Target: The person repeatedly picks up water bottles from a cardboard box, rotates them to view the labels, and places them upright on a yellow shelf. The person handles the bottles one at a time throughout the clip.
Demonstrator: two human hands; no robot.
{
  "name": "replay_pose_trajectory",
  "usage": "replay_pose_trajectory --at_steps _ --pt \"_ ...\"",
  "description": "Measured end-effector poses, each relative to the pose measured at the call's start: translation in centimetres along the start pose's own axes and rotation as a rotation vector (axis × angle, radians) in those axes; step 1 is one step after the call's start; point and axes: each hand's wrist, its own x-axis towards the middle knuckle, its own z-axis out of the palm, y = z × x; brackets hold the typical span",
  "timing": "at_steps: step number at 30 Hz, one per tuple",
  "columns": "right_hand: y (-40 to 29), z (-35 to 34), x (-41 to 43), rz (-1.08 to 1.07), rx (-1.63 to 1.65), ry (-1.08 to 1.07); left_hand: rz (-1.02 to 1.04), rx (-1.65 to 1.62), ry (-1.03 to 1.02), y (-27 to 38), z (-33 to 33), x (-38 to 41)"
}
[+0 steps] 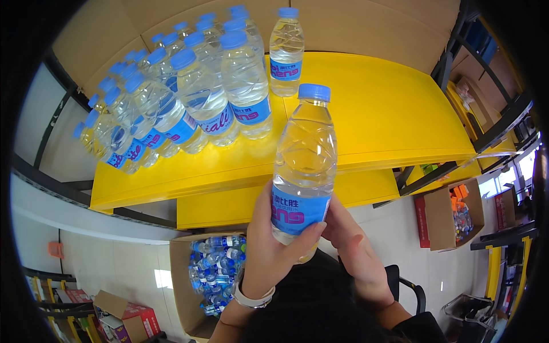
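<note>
A clear plastic water bottle [305, 145] with a blue cap and blue label stands nearly upright in front of me, its lower part gripped by my left hand [279, 248], which wears a white wristband. My right hand [354, 248] is at the bottle's right side, its fingers partly hidden behind it; whether it grips the bottle is unclear. Rows of similar capped bottles [251, 85] stand on the left of the yellow shelf [377, 115]. One separate bottle [286, 51] stands just right of them, near the shelf's back.
Cardboard [364, 25] lines the shelf's back. Below the shelf at left, a cardboard box [180, 274] holds many small bottles. Another open box [437, 221] with orange-capped bottles is on the floor at right. Black metal uprights [446, 55] flank the shelf, and a chair armrest [416, 291] is behind my right arm.
</note>
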Motion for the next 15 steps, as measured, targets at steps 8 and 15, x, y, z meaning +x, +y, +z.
replay_pose_trajectory --at_steps 8,15 --pt "-1.3 0.4 -0.7 0.02 -0.048 0.074 -0.022 -0.425 0.042 -0.3 -0.3 -0.1" --pt "-3.5 1.3 -1.5 -0.01 -0.412 0.076 -0.103 -0.562 -0.006 -0.5 -0.9 -0.4"
